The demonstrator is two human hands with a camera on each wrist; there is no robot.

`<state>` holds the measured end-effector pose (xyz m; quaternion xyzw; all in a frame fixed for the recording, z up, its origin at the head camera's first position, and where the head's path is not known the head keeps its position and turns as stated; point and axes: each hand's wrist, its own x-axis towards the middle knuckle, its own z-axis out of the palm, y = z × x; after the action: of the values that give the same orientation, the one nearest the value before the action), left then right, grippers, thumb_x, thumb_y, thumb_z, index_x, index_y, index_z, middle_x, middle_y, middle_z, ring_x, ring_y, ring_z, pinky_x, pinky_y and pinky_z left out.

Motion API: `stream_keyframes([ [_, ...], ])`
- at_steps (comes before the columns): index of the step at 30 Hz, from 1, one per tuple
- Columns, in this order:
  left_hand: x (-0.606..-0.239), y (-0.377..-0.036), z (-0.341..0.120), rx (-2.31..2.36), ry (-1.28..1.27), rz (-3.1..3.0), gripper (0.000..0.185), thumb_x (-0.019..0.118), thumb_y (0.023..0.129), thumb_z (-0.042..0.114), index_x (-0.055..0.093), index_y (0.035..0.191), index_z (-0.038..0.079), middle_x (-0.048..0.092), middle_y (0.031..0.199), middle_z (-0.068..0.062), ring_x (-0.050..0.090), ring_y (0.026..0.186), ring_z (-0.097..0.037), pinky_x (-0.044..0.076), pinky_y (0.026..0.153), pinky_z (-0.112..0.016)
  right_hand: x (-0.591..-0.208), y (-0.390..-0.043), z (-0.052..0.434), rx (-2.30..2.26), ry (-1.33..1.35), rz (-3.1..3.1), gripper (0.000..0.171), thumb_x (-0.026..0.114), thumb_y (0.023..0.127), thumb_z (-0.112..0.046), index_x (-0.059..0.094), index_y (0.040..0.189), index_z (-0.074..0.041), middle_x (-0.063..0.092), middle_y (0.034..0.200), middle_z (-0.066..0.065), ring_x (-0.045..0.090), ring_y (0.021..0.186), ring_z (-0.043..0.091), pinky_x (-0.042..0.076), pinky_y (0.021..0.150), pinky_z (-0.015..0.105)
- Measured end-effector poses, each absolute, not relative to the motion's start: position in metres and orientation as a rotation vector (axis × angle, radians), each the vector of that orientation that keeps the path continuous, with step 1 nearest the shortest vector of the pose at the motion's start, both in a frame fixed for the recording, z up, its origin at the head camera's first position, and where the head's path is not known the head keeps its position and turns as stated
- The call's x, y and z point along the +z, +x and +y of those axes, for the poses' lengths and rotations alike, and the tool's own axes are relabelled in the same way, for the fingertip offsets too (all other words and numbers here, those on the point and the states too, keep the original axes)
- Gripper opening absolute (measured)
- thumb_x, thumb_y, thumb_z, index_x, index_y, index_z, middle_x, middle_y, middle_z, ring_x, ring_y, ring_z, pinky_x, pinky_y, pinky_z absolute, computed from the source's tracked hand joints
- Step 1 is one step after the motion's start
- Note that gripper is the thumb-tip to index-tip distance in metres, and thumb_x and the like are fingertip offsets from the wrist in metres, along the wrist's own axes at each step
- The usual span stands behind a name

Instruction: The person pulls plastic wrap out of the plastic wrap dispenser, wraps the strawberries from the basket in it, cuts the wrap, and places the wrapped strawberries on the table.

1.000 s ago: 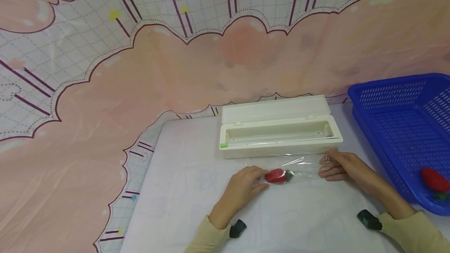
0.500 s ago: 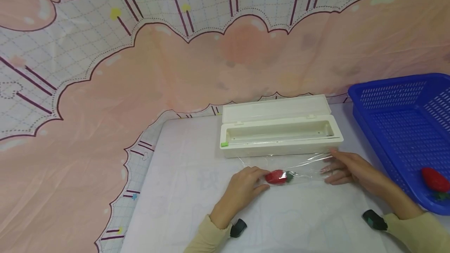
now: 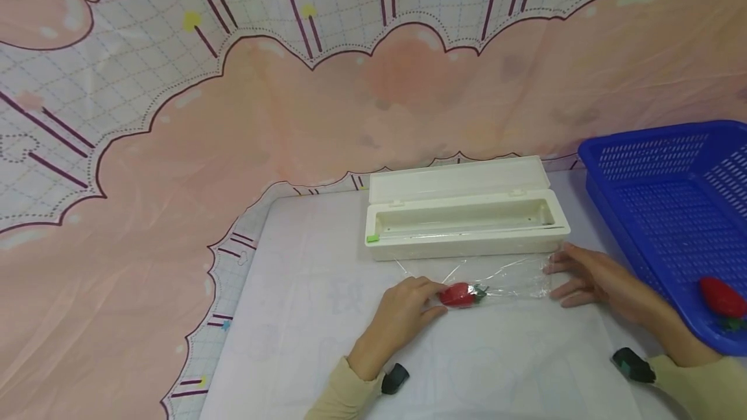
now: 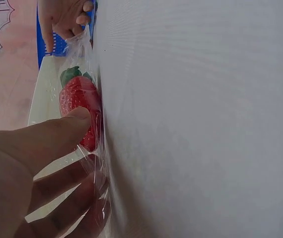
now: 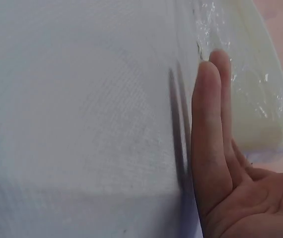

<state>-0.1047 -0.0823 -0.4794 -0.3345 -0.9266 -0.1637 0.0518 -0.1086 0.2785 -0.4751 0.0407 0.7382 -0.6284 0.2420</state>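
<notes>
A red toy strawberry (image 3: pixel 458 294) with green leaves lies under clear plastic wrap (image 3: pixel 516 280) in front of a white wrap dispenser box (image 3: pixel 467 248). My left hand (image 3: pixel 403 313) holds the strawberry at its tip. In the left wrist view the thumb (image 4: pixel 79 116) lies on the red side, and the other fingers are partly behind the film. My right hand (image 3: pixel 601 284) is at the film's right end, its fingers fairly straight. In the right wrist view those fingers (image 5: pixel 210 124) extend beside the film with nothing gripped; whether they touch it is unclear.
The dispenser's lid (image 3: pixel 458 180) is raised at the back, and a green slider (image 3: pixel 372 238) sits at its left end. A blue basket (image 3: pixel 618 225) at the right holds a second strawberry (image 3: pixel 722 298). A patterned cloth (image 3: pixel 350 122) hangs behind the white table (image 3: pixel 303 316).
My right hand has moved a little to the right, away from the film's end, and its fingers have spread. The left hand and the strawberry have stayed nearly still.
</notes>
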Motion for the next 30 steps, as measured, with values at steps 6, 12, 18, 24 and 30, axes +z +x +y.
stream_keyframes([
  [6, -0.48, -0.104, -0.082, -0.481, -0.999, -2.806, 0.032, 0.08, 0.084, 0.032, 0.073, 0.113, 0.02, 0.072, 0.098, 0.009, 0.059, 0.079, -0.005, 0.047, 0.065, -0.014, -0.473, -0.103, 0.269, -1.671, 0.122, 2.246, 0.061, 0.031, 0.109, -0.042, 0.04, 0.13, 0.015, 0.062, 0.105, 0.002, 0.069, 0.073, 0.016, 0.059, 0.061, 0.038],
  [12, -0.477, -0.101, -0.082, -0.453, -0.972, -2.827, 0.03, 0.079, 0.084, 0.033, 0.074, 0.112, 0.021, 0.071, 0.096, 0.009, 0.06, 0.079, -0.007, 0.046, 0.062, -0.016, -0.471, -0.097, 0.256, -1.566, 0.143, 2.517, 0.053, 0.036, 0.109, -0.032, 0.035, 0.129, 0.016, 0.054, 0.108, 0.024, 0.06, 0.06, 0.013, 0.053, 0.052, 0.03],
  [18, -0.475, -0.098, -0.082, -0.446, -0.963, -2.841, 0.03, 0.079, 0.085, 0.032, 0.074, 0.112, 0.021, 0.071, 0.098, 0.009, 0.062, 0.084, -0.008, 0.049, 0.065, -0.019, -0.466, -0.091, 0.247, -1.486, 0.12, 2.79, 0.046, 0.045, 0.106, -0.024, 0.035, 0.129, 0.015, 0.053, 0.109, 0.032, 0.056, 0.06, 0.006, 0.049, 0.051, 0.025],
  [24, -0.476, -0.097, -0.083, -0.456, -0.948, -2.855, 0.029, 0.079, 0.085, 0.032, 0.074, 0.112, 0.022, 0.072, 0.099, 0.009, 0.064, 0.087, -0.01, 0.051, 0.067, -0.021, -0.459, -0.085, 0.238, -1.445, 0.022, 3.084, 0.032, 0.059, 0.098, -0.011, 0.048, 0.119, 0.01, 0.06, 0.102, 0.026, 0.049, 0.062, -0.008, 0.041, 0.05, 0.018],
  [30, -0.476, -0.095, -0.085, -0.464, -0.929, -2.851, 0.028, 0.077, 0.086, 0.033, 0.074, 0.11, 0.022, 0.072, 0.095, 0.008, 0.064, 0.084, -0.01, 0.051, 0.065, -0.021, -0.453, -0.081, 0.221, -1.461, -0.264, 3.173, 0.023, 0.068, 0.089, 0.002, 0.058, 0.109, 0.004, 0.061, 0.095, 0.013, 0.048, 0.074, -0.006, 0.042, 0.062, 0.009],
])
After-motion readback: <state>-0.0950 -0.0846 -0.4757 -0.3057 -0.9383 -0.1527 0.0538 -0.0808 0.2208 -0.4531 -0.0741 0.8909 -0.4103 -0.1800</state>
